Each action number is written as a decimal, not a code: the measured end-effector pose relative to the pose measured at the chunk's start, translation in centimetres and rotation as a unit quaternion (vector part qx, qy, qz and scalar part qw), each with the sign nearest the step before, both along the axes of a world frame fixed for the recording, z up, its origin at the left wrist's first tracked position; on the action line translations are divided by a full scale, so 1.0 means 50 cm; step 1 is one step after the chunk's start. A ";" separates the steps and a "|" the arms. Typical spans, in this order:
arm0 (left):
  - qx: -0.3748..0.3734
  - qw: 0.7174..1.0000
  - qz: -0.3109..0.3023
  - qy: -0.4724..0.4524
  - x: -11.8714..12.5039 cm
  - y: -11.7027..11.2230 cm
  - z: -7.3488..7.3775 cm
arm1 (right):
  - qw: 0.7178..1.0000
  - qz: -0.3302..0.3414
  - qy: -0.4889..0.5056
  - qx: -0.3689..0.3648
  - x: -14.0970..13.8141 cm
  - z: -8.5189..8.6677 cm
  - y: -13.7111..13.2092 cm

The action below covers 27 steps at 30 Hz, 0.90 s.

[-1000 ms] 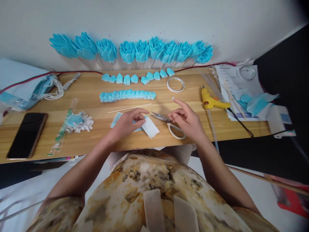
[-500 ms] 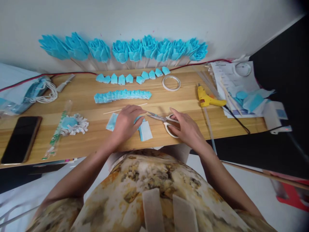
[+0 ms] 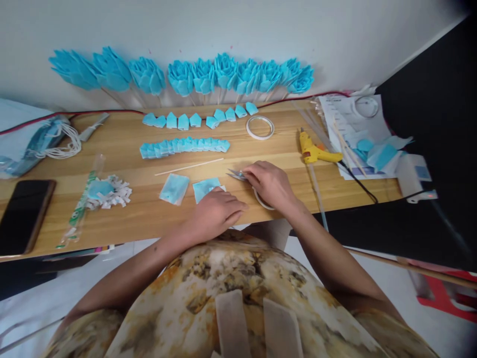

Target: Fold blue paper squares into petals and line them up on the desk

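My right hand [image 3: 269,185] is closed around the white-handled scissors [image 3: 244,178] lying on the wooden table [image 3: 149,214], whose blades point left. My left hand [image 3: 216,211] rests near the table's front edge with its fingers curled over the lower corner of a blue tissue square [image 3: 205,188]. I cannot tell whether it grips it. A second blue square [image 3: 174,189] lies just left of it. A thin wooden stick [image 3: 189,166] lies behind both squares.
Blue paper flowers [image 3: 194,77] lean on the wall, with two rows of folded blue petals [image 3: 184,145] before them. A tape ring [image 3: 260,127] and yellow glue gun [image 3: 316,151] lie to the right. A phone [image 3: 24,211] and cut scraps [image 3: 108,191] lie to the left.
My right hand came down onto the scissors and closed on them. My left hand slid back toward the table's front edge, uncovering the blue squares.
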<state>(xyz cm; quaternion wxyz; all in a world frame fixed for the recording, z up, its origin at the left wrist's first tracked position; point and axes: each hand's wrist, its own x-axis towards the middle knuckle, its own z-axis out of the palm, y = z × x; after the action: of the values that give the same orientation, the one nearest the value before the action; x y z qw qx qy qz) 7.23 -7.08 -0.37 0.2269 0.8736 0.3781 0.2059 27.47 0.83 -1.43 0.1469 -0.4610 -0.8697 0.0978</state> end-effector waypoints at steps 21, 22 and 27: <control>-0.014 0.998 0.007 -0.066 -0.015 -0.002 0.001 | 0.996 -0.010 0.084 -0.038 -0.003 -0.046 0.034; -0.007 0.997 0.009 -0.070 -0.018 -0.002 0.002 | 0.993 -0.007 0.108 -0.044 -0.001 -0.049 0.035; -0.010 0.993 0.068 -0.099 -0.023 0.002 0.004 | 0.960 -0.026 0.253 -0.120 0.002 -0.043 0.031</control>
<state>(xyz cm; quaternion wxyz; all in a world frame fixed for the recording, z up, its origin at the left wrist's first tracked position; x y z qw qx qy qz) 6.09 -6.99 -0.18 0.2578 0.8186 0.4146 0.3025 27.55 2.38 -3.56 0.3083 -0.4580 -0.7735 0.3112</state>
